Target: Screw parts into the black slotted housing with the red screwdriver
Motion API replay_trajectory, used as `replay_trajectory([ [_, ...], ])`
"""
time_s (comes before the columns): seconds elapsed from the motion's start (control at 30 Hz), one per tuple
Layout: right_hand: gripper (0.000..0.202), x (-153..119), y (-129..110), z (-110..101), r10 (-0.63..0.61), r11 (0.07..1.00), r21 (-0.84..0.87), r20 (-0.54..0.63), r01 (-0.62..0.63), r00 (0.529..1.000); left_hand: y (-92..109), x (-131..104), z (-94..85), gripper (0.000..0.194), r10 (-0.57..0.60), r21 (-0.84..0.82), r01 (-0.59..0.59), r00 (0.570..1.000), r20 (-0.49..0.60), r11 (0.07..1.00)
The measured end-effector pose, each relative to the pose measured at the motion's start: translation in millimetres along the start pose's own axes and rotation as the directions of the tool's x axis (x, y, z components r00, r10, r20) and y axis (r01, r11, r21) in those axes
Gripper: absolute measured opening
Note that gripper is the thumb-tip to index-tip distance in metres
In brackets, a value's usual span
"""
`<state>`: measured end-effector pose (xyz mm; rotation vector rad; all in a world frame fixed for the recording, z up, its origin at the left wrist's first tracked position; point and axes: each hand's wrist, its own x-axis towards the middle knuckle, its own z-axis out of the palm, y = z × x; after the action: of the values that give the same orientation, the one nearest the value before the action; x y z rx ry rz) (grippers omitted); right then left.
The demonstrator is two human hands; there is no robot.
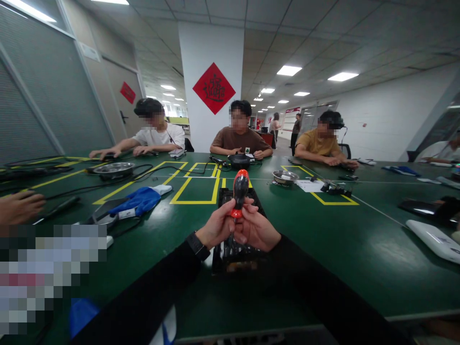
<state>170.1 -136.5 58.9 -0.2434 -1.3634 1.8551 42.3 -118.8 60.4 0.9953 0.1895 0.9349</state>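
Observation:
A screwdriver (241, 188) with a red and black handle stands upright between my two hands, its shaft pointing down. The fingers of my left hand (218, 224) pinch the lower handle near its red collar. From the other side, my right hand (259, 228) closes its fingers around the collar and upper shaft. The tip of the shaft is hard to make out behind the fingers. Under both hands lies a black moulded tray or case (219, 261) on the green table; my hands hide much of what is in it.
Across the green table (305, 273) sit several people. A blue and white cloth item (140, 200) and black cables lie left. Metal bowls (285, 177) stand farther off, near a white paper (309, 186) with small dark parts. A co-worker's hand (21, 207) rests at far left.

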Motion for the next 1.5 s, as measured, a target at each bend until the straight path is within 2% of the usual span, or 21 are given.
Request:
replay_trajectory([
  [0.13, 0.027, 0.8, 2.5, -0.7, -0.025, 1.000, -0.018, -0.019, 0.025, 1.000, 1.2, -0.4, 1.5, 0.046, -0.032, 0.004, 0.032, 0.999, 0.009, 0.999],
  [0.4, 0.028, -0.1, 1.3, 0.9, -0.041, 0.999, -0.010, -0.053, 0.040, 0.998, -3.5, 0.4, 2.8, 0.042, 0.051, 0.026, -0.051, 0.999, 0.010, 0.998],
  [0.57, 0.028, 0.5, 0.9, 1.0, -0.050, 0.999, 0.000, -0.020, 0.050, 0.999, -3.3, 0.7, 0.5, 0.045, -0.020, 0.012, 0.020, 1.000, 0.006, 1.000],
  [0.83, 0.021, -1.0, -2.4, 1.6, 0.009, 0.999, 0.045, -0.009, -0.009, 1.000, 3.6, 0.4, -1.2, 0.043, 0.006, 0.041, -0.005, 1.000, -0.020, 0.999],
  [0.97, 0.027, -1.7, -2.6, 1.9, 0.013, 1.000, 0.015, -0.035, -0.013, 0.999, 6.3, 0.0, 5.1, 0.040, 0.056, 0.020, -0.055, 0.998, -0.015, 0.998],
  [1.1, 0.030, -1.6, 0.3, 0.3, -0.021, 1.000, -0.009, -0.060, 0.020, 0.998, 4.3, 1.1, 7.3, 0.040, 0.054, 0.029, -0.053, 0.998, -0.012, 0.998],
  [1.27, 0.021, -1.1, 4.7, -3.9, 0.002, 0.998, -0.056, -0.082, -0.007, 0.997, -2.0, 2.1, 2.7, 0.041, 0.108, 0.028, -0.108, 0.994, -0.026, 0.994],
  [1.5, 0.018, 1.9, 8.6, -6.2, -0.029, 0.991, -0.135, -0.090, 0.017, 0.996, -3.1, -1.9, 7.5, 0.041, 0.117, 0.155, -0.108, 0.992, -0.048, 0.982],
])
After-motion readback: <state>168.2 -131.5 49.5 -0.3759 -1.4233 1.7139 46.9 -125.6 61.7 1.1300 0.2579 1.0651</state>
